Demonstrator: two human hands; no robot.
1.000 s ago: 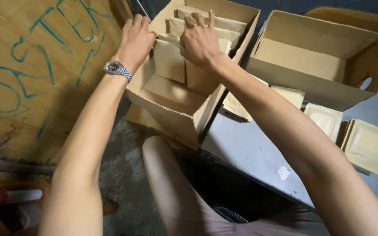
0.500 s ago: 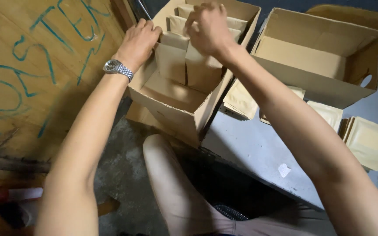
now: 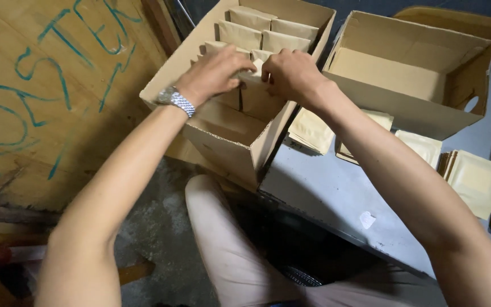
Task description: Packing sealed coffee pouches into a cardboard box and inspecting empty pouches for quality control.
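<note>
**Inspector:** Grey surface (image 3: 336,199) runs under your right forearm; bare concrete floor (image 3: 160,227) lies below your left. Confirm your position.

**Operator guide:** You sit with one knee (image 3: 211,210) just below the near corner of the long cardboard box (image 3: 228,142). That box overhangs the surface edge, beside a wooden board (image 3: 41,113) with blue-green chalk marks.

**Inspector:** State of your hands?

**Operator guide:** Your left hand (image 3: 214,71), wristwatch (image 3: 174,101) at the wrist, and your right hand (image 3: 292,73) meet over the middle of the box. Fingers of both are closed, pinching the top edge of one tan paper pouch (image 3: 251,77), which stands upright inside the box.

**Inspector:** Beyond the hands?

**Operator guide:** More upright pouches (image 3: 257,28) fill the far half of the box in two rows. To your right, flat pouches (image 3: 473,182) lie spread on the surface, and a second, open cardboard box (image 3: 416,68) stands behind them, tipped toward you.
</note>
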